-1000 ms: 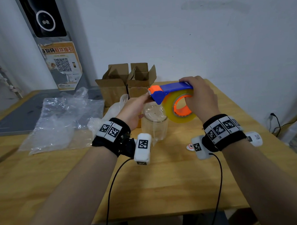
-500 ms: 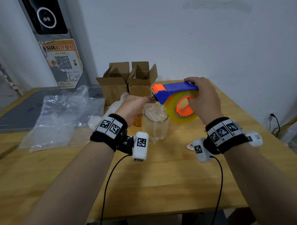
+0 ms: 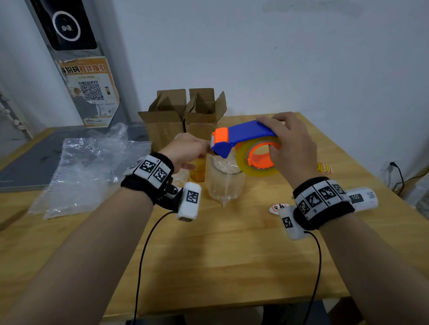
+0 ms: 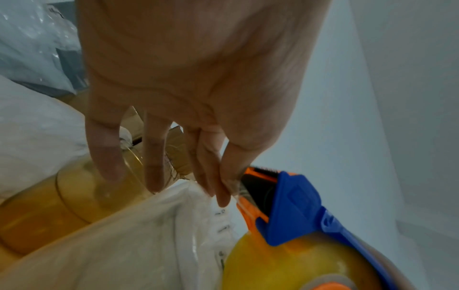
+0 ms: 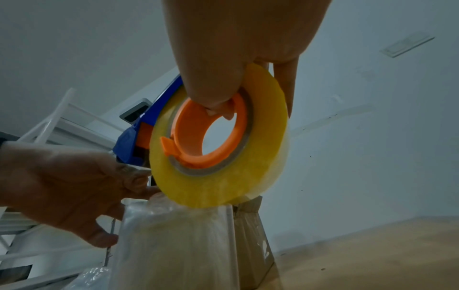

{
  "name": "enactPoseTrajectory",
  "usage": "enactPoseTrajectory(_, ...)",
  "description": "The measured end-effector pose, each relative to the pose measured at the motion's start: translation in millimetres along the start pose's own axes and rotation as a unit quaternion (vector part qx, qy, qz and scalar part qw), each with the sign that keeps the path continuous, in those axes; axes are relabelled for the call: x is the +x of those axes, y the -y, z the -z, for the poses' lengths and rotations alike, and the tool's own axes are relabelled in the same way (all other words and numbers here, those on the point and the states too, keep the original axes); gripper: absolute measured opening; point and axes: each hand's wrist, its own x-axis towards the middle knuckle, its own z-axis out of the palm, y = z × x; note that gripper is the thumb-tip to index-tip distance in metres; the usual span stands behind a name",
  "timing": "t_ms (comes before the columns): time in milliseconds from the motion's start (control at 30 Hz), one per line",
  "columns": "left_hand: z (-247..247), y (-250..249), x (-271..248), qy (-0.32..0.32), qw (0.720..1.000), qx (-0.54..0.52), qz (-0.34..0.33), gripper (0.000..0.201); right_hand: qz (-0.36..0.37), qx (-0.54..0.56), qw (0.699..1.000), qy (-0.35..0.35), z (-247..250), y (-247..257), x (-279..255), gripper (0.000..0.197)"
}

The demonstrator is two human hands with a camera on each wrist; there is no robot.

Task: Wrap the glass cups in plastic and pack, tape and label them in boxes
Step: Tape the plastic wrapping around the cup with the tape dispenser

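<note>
The right hand (image 3: pixel 290 144) holds a tape dispenser (image 3: pixel 244 146) above the plastic-wrapped cup (image 3: pixel 224 184) on the counter (image 3: pixel 225 260). Only the left wrist view shows the left hand (image 4: pixel 193 78) pinching the tape end (image 4: pixel 236 193).

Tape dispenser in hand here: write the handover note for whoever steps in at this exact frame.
Right hand grips the tape dispenser above the wrapped cup.
Left hand pinches the tape end at the cutter.
Amber cup stands bare behind it; two boxes open at the back; plastic sheets left; labels on the table.
Done: one cup wrapped.
Left: tape the wrap, wrap the amber cup, box, tape, label.
</note>
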Motion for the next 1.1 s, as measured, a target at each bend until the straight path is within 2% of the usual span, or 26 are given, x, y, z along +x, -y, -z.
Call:
enactPoseTrajectory(367,-19.7,-5.5,-5.3,0.029,0.994,0.083,-0.070,0.031,-0.017,0.059,0.998,-0.016,6.0,-19.5,-4.5,0.072)
enactPoseTrajectory(433,-18.1,-2.5,-5.9,0.038,0.995,0.067,-0.058,0.032,-0.072,0.102,0.992,-0.012,8.1,-18.3,-5.7,0.074)
enactPoseTrajectory(533,-11.9,7.7,-7.0,0.042,0.998,0.026,-0.045,0.030,-0.229,0.195,0.953,0.030,6.3,-8.3,-8.4,0.070)
enactPoseTrajectory(600,-9.7,15.7,-10.2,0.041,0.998,-0.008,-0.045,0.026,-0.286,0.256,0.923,0.038,0.1,-1.0,-10.0,0.059)
enactPoseTrajectory(733,-6.6,36.0,-16.1,0.030,0.995,-0.081,-0.046,0.023,-0.390,0.433,0.813,0.011,-15.5,19.8,-8.9,0.025)
enactPoseTrajectory(800,-3.0,47.0,-15.9,0.024,0.991,-0.119,-0.050,0.026,-0.405,0.486,0.774,0.024,-23.5,32.3,-8.7,0.022)
enactPoseTrajectory(900,3.8,62.0,-19.5,0.016,0.980,-0.190,-0.056,0.030,-0.403,0.528,0.747,0.042,-36.8,50.2,-8.5,0.030)
enactPoseTrajectory(967,8.0,71.2,-23.0,0.024,0.971,-0.230,-0.058,0.030,-0.405,0.538,0.738,0.050,-45.8,60.3,-7.0,0.028)
enactPoseTrajectory(1100,13.8,87.0,-26.7,0.011,0.967,-0.245,-0.064,0.030,-0.399,0.505,0.762,0.065,-54.2,81.1,3.1,0.027)
